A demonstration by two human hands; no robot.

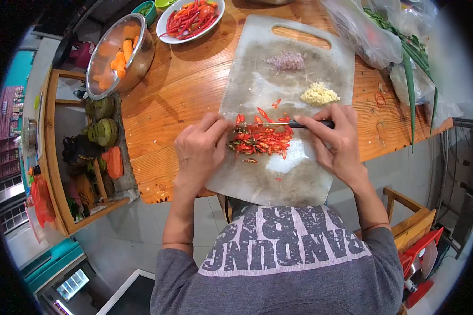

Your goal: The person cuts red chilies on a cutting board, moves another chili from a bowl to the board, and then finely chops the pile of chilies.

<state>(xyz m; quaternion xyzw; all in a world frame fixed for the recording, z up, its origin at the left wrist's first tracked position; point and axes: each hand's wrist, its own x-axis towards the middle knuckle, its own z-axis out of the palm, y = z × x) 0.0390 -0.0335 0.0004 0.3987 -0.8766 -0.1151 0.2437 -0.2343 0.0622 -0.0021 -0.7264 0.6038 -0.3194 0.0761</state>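
A kitchen knife lies crosswise over a heap of sliced red chilies on the worn white cutting board. My right hand is closed around its black handle, thumb toward the blade. At the other end, my left hand has curled fingers pressed together at the blade's tip, on the left edge of the chilies. Behind the blade sit a mound of minced garlic and, farther up, a small pile of chopped shallot. A few loose chili slices are scattered near the heap.
At the back left of the wooden table stand a metal bowl with carrots and a white plate of whole red chilies. Plastic bags and green onions occupy the right side. Left, a wooden-framed shelf holds vegetables.
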